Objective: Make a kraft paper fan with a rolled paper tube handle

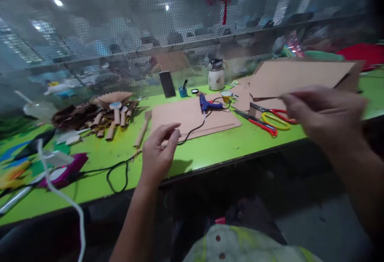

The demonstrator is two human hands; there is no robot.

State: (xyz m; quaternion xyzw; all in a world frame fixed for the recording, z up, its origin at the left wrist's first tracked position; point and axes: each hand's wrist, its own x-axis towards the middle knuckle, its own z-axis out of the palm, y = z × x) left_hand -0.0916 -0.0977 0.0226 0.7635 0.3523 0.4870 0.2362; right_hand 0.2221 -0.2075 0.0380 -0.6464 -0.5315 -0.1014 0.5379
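My right hand (324,112) is raised at the right and pinches the edge of a large brown cardboard sheet (300,77), holding it above the green table (210,150); the hand is blurred. My left hand (159,152) hovers over the table's front edge with fingers loosely curled and apart, holding nothing. It is near a flat cardboard sheet (192,116) and a black cable (192,131). A blue glue gun (208,104) lies on that flat sheet.
Red scissors (259,123) and yellow-handled scissors (277,118) lie under the raised sheet. Rolled cardboard tubes and a paper fan (112,112) sit at the left. A white jar (216,76), a dark block (167,84) and small pots stand by the mesh screen.
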